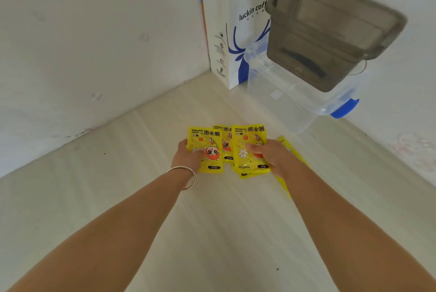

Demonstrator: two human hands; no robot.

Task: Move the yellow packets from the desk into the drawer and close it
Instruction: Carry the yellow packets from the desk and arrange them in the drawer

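Several yellow hand-warmer packets lie on the pale desk (212, 221) near its middle. My left hand (188, 156), with a silver bangle on the wrist, grips the left edge of the leftmost yellow packet (208, 147). My right hand (271, 154) rests on and holds another yellow packet (246, 147), which lies on top of more packets. A third packet (226, 140) shows between the two. One more packet (286, 147) pokes out under my right hand and forearm. The drawer is not in view.
A white and blue paper bag (236, 32) stands in the far corner against the wall. Right of it a clear plastic box with a blue latch (306, 93) carries a grey-brown lidded box (330, 32) on top. Walls close the desk on left and right.
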